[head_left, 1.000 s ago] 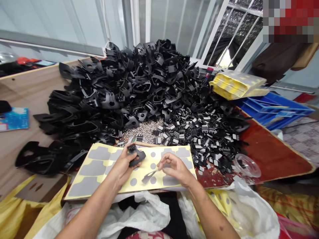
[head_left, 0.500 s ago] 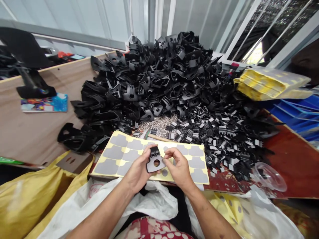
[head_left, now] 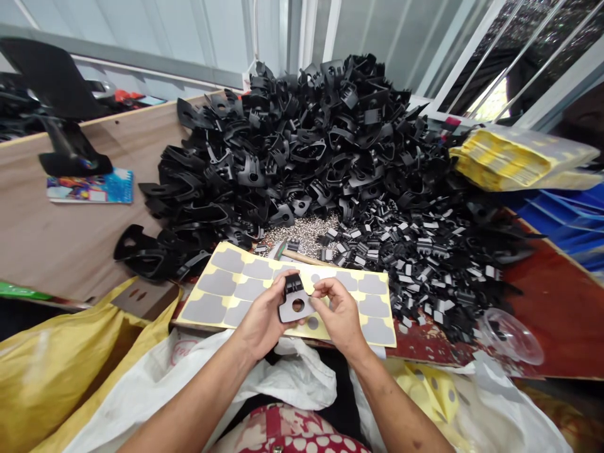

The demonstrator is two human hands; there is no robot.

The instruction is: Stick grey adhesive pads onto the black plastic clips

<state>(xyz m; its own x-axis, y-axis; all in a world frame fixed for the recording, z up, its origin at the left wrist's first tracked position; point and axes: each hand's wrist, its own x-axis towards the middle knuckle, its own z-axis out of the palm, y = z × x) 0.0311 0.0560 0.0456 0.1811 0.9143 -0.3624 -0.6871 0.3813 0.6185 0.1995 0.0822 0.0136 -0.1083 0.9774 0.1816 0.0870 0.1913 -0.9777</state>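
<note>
Fingers [head_left: 275, 294] of the left hand [head_left: 262, 321] grip a black part [head_left: 298, 294], the right hand [head_left: 340, 313] pinching its edge

- Left hand [head_left: 259, 324]: bare, fingers and wrist uncovered.
- Right hand [head_left: 340, 318]: bare, likewise uncovered to the wrist.
- Left forearm [head_left: 193, 393]: bare along its visible length, to the lower edge of the view.
- Right forearm [head_left: 396, 399]: bare along its visible length; a small round mark near the lower edge.
- Garment [head_left: 302, 425]: deep red and cream print, visible at bottom centre only. Large irregular cream patches on the left part; rounded cream spots on red towards the right.
- Band [head_left: 272, 420]: plain red, upright, crossing the print left of centre.
- Fitting [head_left: 277, 448]: small, metallic-looking, at the lower edge; type cannot be determined.
</note>
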